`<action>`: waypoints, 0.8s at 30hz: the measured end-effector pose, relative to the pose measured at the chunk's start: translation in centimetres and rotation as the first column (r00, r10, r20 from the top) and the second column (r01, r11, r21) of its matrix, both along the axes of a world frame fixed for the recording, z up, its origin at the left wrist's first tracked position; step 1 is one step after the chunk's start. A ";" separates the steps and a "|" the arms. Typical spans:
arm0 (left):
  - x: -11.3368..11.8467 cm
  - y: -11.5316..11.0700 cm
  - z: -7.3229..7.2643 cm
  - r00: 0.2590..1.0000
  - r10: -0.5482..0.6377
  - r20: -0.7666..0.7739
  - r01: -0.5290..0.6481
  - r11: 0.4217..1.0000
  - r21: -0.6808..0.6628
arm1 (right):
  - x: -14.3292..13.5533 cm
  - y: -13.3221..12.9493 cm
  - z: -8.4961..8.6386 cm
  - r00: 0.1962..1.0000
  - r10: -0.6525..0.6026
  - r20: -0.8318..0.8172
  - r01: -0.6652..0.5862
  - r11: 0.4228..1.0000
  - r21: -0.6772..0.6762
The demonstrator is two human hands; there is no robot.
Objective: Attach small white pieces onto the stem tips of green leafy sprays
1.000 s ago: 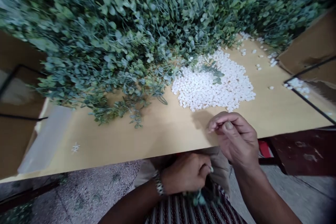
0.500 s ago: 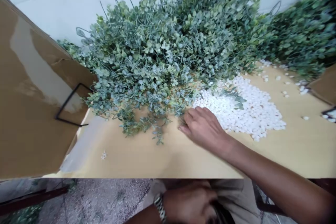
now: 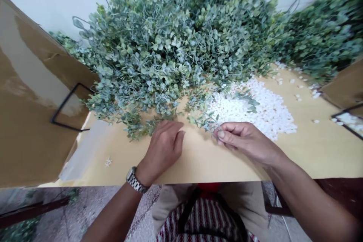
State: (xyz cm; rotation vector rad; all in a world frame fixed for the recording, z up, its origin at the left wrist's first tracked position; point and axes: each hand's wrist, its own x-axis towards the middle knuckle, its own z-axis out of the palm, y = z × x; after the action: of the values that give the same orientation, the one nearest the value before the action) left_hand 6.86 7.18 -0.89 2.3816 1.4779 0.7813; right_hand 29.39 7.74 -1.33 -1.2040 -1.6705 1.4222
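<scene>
A large heap of green leafy sprigs (image 3: 170,41) fills the back of the table. My right hand (image 3: 241,138) pinches the stem end of a leafy sprig (image 3: 202,121) between thumb and fingers, at the front left of a pile of small white pieces (image 3: 269,107). My left hand (image 3: 164,145), with a metal watch (image 3: 136,180) on the wrist, rests by the front sprigs; its fingers point away and are partly bent, and whether they hold anything is hidden. One loose sprig (image 3: 251,102) lies on the white pile.
A cardboard box (image 3: 36,106) with a black wire frame (image 3: 66,106) stands at the left. More cardboard (image 3: 344,85) and another black frame (image 3: 347,126) are at the right edge. A small white cluster (image 3: 108,162) lies near the front left of the wooden table (image 3: 198,166).
My left hand has come up from below the table edge to the front sprigs. My right hand has shifted right and now shows a sprig in its fingers. The view has moved slightly.
</scene>
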 end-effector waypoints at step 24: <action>6.3 -2.5 -0.4 0.122 0.632 0.765 0.328 0.702 -0.632 | 3.9 -6.9 -2.2 0.796 -0.495 0.347 -0.021 0.551 0.835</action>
State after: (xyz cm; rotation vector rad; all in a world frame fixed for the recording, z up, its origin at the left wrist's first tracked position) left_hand 13.19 4.64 -1.31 0.5744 1.0052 1.1977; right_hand 33.30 0.88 -3.52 -1.2422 -2.0495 -0.0319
